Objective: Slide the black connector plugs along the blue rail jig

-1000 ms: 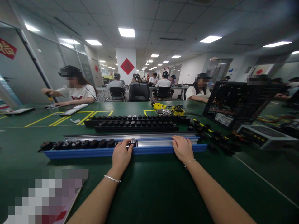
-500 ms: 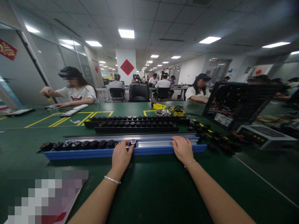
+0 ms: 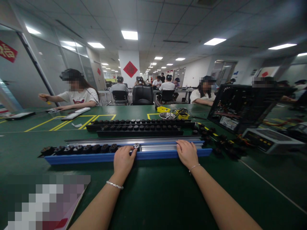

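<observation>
A long blue-sided metal channel (image 3: 153, 155) lies across the table in front of me. Its left part holds a row of black socket-like modules (image 3: 96, 148). My left hand (image 3: 124, 159) curls over the channel near its middle, thumb and fingers closed about a small black module with a pale face (image 3: 136, 145). Part of that module is hidden by the fingers. Farther right, my right hand (image 3: 187, 154) grips the channel, its fingers bent over the far blue wall and its thumb out of sight. Bare silvery track shows between the two hands.
Behind the channel lie two black strips (image 3: 141, 127) filled with modules. Loose black parts (image 3: 225, 145) are scattered at right, beside a grey power supply unit (image 3: 273, 140) and an open computer case (image 3: 240, 108). A metal dish (image 3: 167, 116) stands farther back. Co-workers sit across the table.
My left hand has shifted very slightly left along the channel. The right hand stays in place. At far left, a co-worker's raised hand has moved a little left.
</observation>
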The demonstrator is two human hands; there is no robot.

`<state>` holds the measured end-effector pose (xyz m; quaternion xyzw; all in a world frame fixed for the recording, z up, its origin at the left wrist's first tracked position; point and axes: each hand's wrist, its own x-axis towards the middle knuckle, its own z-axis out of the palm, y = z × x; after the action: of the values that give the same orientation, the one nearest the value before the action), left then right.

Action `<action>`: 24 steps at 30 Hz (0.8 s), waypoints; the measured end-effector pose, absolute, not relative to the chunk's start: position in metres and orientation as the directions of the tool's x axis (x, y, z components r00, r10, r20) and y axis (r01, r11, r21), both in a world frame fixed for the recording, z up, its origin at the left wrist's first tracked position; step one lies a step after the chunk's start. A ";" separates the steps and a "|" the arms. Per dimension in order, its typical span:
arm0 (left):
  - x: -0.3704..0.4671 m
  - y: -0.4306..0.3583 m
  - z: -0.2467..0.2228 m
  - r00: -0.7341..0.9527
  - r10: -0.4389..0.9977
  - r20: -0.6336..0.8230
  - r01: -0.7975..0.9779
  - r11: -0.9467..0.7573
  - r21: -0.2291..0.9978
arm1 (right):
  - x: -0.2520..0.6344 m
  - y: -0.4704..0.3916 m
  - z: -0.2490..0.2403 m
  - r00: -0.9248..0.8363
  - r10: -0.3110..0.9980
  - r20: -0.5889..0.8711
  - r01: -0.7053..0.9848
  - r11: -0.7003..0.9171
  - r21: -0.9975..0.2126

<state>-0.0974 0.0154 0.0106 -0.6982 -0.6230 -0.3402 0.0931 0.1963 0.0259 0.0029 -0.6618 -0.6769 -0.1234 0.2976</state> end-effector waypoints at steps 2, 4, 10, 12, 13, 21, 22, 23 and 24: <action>-0.098 0.016 0.011 -0.005 0.805 0.593 0.928 -0.218 0.304 | 0.197 0.027 0.001 0.049 0.815 0.577 0.970 0.099 -0.223; -0.098 0.016 0.011 -0.007 0.804 0.594 0.924 -0.223 0.312 | 0.197 0.028 0.000 0.044 0.810 0.584 0.969 0.106 -0.221; -0.099 0.015 0.012 -0.045 0.815 0.578 0.922 -0.189 0.339 | 0.198 0.028 0.000 0.049 0.810 0.585 0.968 0.107 -0.229; -0.099 0.015 0.013 -0.044 0.816 0.577 0.919 -0.193 0.343 | 0.198 0.028 0.000 0.049 0.812 0.582 0.967 0.106 -0.230; -0.100 0.015 0.013 -0.042 0.815 0.578 0.918 -0.198 0.344 | 0.198 0.028 0.000 0.049 0.813 0.581 0.967 0.106 -0.230; -0.098 0.016 0.011 -0.018 0.812 0.584 0.923 -0.211 0.321 | 0.197 0.027 0.001 0.059 0.820 0.570 0.966 0.098 -0.241; -0.097 0.016 0.011 -0.011 0.813 0.583 0.923 -0.215 0.318 | 0.197 0.027 0.002 0.061 0.823 0.565 0.965 0.096 -0.244; -0.097 0.015 0.011 -0.009 0.813 0.582 0.923 -0.217 0.317 | 0.196 0.026 0.002 0.063 0.825 0.561 0.965 0.094 -0.245; -0.097 0.015 0.011 -0.008 0.814 0.580 0.923 -0.217 0.317 | 0.196 0.026 0.003 0.064 0.827 0.558 0.965 0.092 -0.246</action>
<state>-0.0965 0.0151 0.0110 -0.6998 -0.6207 -0.3446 0.0790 0.1963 0.0260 0.0028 -0.6641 -0.6747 -0.1141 0.3012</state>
